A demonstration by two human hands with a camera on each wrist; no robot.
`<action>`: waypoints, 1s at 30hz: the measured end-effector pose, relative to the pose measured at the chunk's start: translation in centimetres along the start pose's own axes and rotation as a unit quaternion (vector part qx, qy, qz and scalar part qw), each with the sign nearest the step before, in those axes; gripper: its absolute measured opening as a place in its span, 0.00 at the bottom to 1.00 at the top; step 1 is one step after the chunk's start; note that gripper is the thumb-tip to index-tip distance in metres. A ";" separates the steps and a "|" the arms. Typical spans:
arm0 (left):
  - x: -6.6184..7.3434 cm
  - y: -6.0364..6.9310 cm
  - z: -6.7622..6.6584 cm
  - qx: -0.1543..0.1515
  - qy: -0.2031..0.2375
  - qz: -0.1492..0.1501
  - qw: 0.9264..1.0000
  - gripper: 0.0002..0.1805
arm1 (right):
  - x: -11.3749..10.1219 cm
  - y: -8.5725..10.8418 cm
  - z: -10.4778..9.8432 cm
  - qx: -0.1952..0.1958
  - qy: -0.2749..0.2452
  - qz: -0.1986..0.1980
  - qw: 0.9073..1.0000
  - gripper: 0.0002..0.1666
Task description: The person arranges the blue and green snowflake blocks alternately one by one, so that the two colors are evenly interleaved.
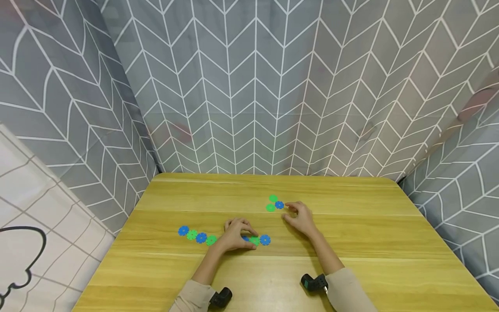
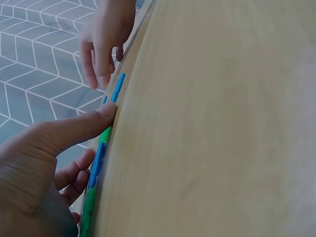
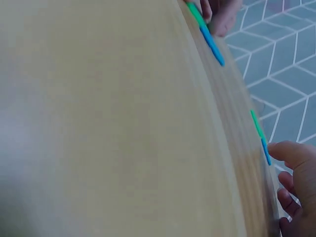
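A row of thin notched plastic discs, blue and green by turns, lies flat on the table; its right end is a blue disc [image 1: 265, 240]. My left hand [image 1: 234, 236] spans the row near that end, thumb and index finger at opposite edges of a green disc [image 1: 254, 241], and it covers the middle discs. Farther back lie two green discs [image 1: 270, 208] and a blue disc [image 1: 279, 205], close together. Just right of this blue disc is my right hand [image 1: 302, 219], thumb and index finger spread apart with nothing between them.
The wooden table [image 1: 370, 234] extends on all sides of the discs. Behind it hangs a grey curtain [image 1: 241, 86] with white lines, and more curtain hangs at both sides. A black wrist camera [image 1: 313, 283] sits at the right sleeve, another camera [image 1: 221, 297] at the left.
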State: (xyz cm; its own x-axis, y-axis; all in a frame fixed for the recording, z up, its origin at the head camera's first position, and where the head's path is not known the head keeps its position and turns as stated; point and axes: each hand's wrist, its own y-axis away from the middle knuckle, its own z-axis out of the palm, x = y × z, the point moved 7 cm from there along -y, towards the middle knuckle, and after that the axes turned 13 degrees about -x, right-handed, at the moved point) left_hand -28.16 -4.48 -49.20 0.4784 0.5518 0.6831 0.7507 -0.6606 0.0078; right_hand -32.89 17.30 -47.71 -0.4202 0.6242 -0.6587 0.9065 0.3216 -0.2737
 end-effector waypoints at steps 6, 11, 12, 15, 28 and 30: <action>0.0 0.0 0.0 0.000 0.001 0.000 1.000 0.15 | 0.8 -1.0 0.0 -0.018 0.028 0.040 0.999 0.24; 0.0 0.0 -0.1 0.001 -0.001 0.000 1.000 0.14 | 0.8 -1.8 0.1 -0.036 0.038 0.053 0.997 0.25; 0.0 0.0 -0.1 0.001 -0.001 0.001 1.000 0.14 | 0.8 -1.9 0.2 -0.038 0.040 0.054 0.997 0.25; 0.0 0.0 -0.1 0.003 -0.004 0.003 1.000 0.15 | 0.8 -2.2 0.2 -0.045 0.043 0.058 0.996 0.24; 0.2 0.1 -0.1 0.004 -0.004 0.002 1.000 0.15 | 0.7 -2.6 0.3 -0.048 0.040 0.069 0.996 0.15; 0.2 0.1 -0.1 0.004 -0.003 0.000 1.000 0.15 | 0.8 -2.7 0.3 -0.047 0.039 0.075 0.995 0.15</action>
State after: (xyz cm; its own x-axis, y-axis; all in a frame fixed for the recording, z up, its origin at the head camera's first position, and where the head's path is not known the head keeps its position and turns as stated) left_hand -28.03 -4.49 -49.04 0.4818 0.5545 0.6785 0.7538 -0.6571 0.0017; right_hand -35.64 16.74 -47.76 -0.2859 0.7223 -0.6297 0.9529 0.2836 -0.1072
